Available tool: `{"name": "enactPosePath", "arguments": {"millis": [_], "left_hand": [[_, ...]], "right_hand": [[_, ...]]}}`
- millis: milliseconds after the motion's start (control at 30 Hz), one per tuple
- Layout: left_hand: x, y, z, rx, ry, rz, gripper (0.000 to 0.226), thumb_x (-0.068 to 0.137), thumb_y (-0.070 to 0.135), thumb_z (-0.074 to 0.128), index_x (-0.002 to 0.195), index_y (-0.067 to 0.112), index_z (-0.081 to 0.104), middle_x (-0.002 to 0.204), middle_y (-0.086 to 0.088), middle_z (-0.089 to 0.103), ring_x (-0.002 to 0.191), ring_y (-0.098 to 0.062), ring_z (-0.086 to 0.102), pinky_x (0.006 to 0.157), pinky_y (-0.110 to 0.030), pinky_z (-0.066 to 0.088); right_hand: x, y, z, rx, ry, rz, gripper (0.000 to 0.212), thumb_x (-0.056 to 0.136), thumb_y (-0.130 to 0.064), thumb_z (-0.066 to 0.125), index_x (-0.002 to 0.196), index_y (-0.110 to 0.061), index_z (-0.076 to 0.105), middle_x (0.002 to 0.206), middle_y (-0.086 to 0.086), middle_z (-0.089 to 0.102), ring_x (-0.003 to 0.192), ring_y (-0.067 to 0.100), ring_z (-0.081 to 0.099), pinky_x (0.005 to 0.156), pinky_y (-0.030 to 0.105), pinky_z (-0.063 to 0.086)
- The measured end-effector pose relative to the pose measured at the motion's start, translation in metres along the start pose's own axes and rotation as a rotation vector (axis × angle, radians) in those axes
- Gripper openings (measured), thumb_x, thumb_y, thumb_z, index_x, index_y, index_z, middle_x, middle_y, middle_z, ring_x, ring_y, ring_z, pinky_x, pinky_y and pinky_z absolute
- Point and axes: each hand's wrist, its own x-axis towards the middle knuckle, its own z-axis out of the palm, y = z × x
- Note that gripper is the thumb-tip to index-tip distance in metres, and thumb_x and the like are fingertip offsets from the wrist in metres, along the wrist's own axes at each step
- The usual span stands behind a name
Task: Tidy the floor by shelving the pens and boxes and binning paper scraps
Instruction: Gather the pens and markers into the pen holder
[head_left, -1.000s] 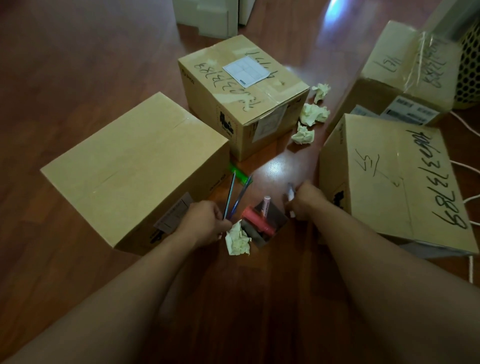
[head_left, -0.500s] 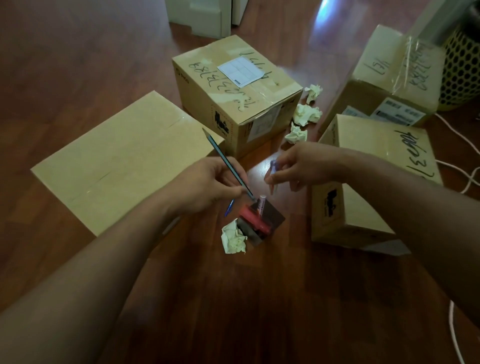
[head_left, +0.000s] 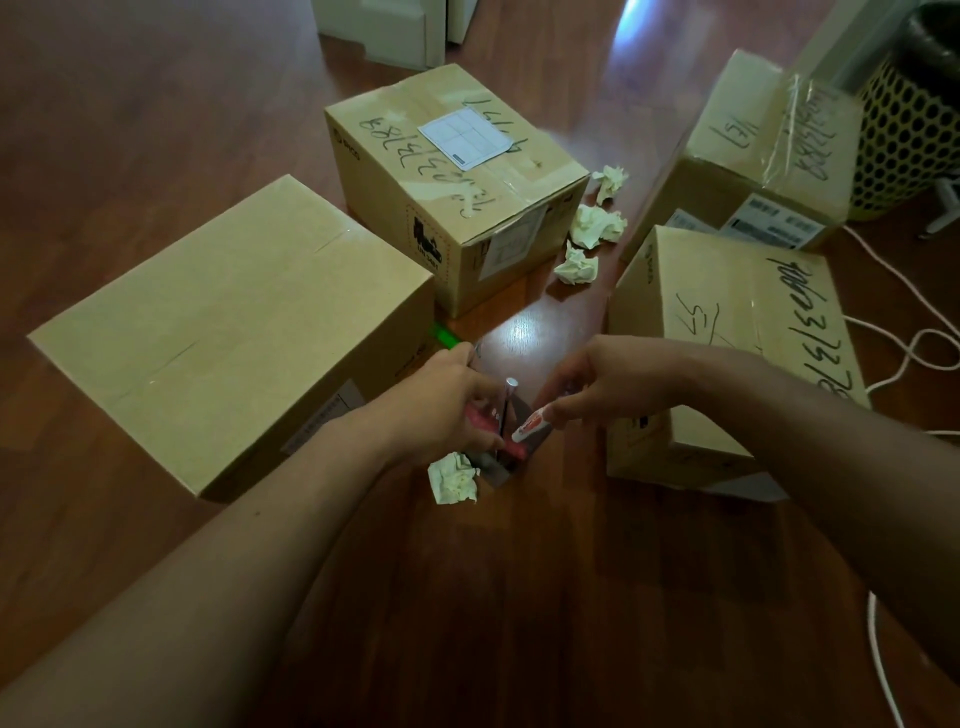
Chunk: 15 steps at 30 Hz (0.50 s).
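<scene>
- Pens first: my left hand (head_left: 447, 402) is closed round a slim dark pen (head_left: 505, 410) with a silver top, standing nearly upright over the holder (head_left: 511, 457); something red shows under my fingers, but I cannot tell what it is.
- My right hand (head_left: 597, 384) pinches a short white pen with red print (head_left: 530, 425) between thumb and fingertips, tip slanting down toward the holder's opening.
- The holder is a small dark open box on the wooden floor (head_left: 519, 597), between my two hands.
- One crumpled pale-yellow scrap (head_left: 453, 478) lies touching the holder's left side.
- Three more scraps (head_left: 592, 226) sit in a loose line between the middle box (head_left: 447, 187) and the right-hand boxes.
- A green marker (head_left: 445, 335) pokes out beside the big plain box (head_left: 228, 332) on my left.
- Two boxes with black scrawl stand on my right: near box (head_left: 727, 332) and far box (head_left: 753, 150), the far one taped and labelled.
- A perforated bin (head_left: 904, 130) stands at the far right, white cords (head_left: 904, 353) trailing near it.
</scene>
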Motion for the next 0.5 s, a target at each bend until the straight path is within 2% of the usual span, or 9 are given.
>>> {"name": "enactPosePath", "arguments": {"millis": [67,133,200,300,400,500], "left_hand": [[0.000,-0.001,-0.010,-0.103,-0.034,-0.034,0.043,0.090,0.031,0.085,0.131,0.033,0.070,0.119,0.008,0.052,0.106,-0.009,0.053,0.092,-0.026,0.053],[0.000,-0.006,-0.022,-0.255,-0.091,-0.098,0.040,0.096,0.013,0.077,0.131,0.031,0.069,0.115,0.012,0.062,0.101,-0.001,0.063,0.080,-0.012,0.052],[0.002,-0.015,-0.030,-0.373,-0.090,-0.173,0.042,0.099,0.002,0.069,0.131,0.029,0.069,0.117,0.008,0.069,0.105,-0.005,0.068,0.079,-0.015,0.054],[-0.001,-0.024,-0.031,-0.470,-0.043,-0.217,0.033,0.105,0.011,0.064,0.133,0.028,0.070,0.119,0.004,0.073,0.108,-0.010,0.071,0.083,-0.021,0.056],[-0.005,-0.028,-0.023,-0.673,-0.072,-0.229,0.025,0.107,0.024,0.064,0.127,0.033,0.074,0.117,0.003,0.079,0.110,-0.017,0.076,0.089,-0.033,0.061],[-0.008,-0.025,-0.019,-0.739,-0.135,-0.228,0.024,0.103,0.037,0.067,0.124,0.032,0.076,0.117,0.002,0.080,0.111,-0.018,0.077,0.095,-0.036,0.061]], "right_hand": [[-0.002,0.002,0.002,-0.004,-0.007,0.006,0.029,0.099,-0.053,0.072,0.125,-0.040,0.076,0.097,-0.019,0.077,0.085,-0.002,0.074,0.068,0.018,0.051],[-0.005,0.004,0.001,0.007,-0.012,0.015,0.030,0.099,-0.052,0.071,0.126,-0.039,0.074,0.105,-0.016,0.077,0.093,0.003,0.076,0.075,0.022,0.055],[-0.005,0.008,0.001,0.018,0.004,0.031,0.027,0.103,-0.044,0.070,0.129,-0.036,0.072,0.112,-0.013,0.077,0.099,0.007,0.077,0.078,0.023,0.057],[-0.001,0.010,0.009,0.030,0.028,0.071,0.032,0.108,-0.037,0.064,0.139,-0.033,0.066,0.120,-0.012,0.072,0.099,0.006,0.076,0.080,0.022,0.056],[0.006,0.011,0.020,0.119,0.006,0.086,0.042,0.110,-0.038,0.059,0.150,-0.029,0.058,0.130,-0.007,0.072,0.102,0.005,0.076,0.096,0.030,0.058],[0.009,0.007,0.026,0.210,-0.039,0.057,0.046,0.109,-0.043,0.059,0.152,-0.027,0.056,0.120,-0.011,0.072,0.104,0.005,0.076,0.094,0.028,0.058]]}}
